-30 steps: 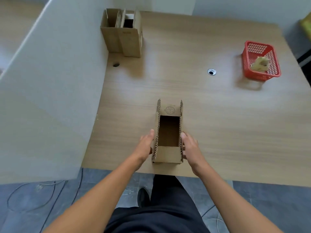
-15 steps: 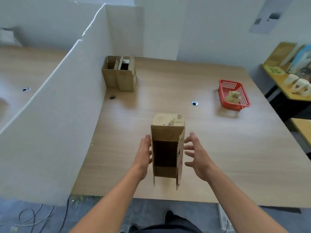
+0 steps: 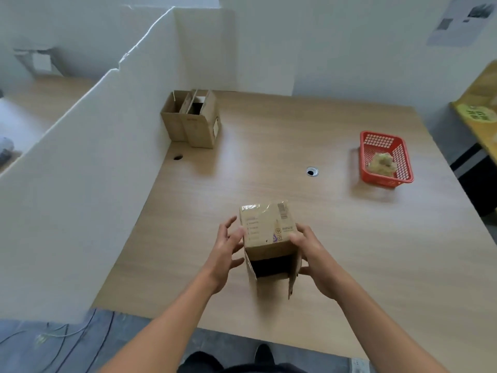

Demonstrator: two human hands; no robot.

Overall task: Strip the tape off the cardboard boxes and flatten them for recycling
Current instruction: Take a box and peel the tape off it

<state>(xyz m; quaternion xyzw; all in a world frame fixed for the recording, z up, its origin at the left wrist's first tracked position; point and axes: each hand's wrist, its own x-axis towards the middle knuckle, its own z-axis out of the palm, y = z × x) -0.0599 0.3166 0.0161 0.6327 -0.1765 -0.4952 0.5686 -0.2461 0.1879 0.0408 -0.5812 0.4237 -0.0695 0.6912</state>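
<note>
1. The box (image 3: 266, 232) is held over the table (image 3: 349, 238) near the front edge, open end twd the person; right hand (image 3: 312, 251) grips its right side, left hand (image 3: 228, 246) is open, fingers spread at the left side.
2. Better: steady w/ right, pick the tape (image 3: 258, 208) edge w/ a left nail.
3. Vs 0.5 s ago: box is tipped more; right hand now holds it.
</note>
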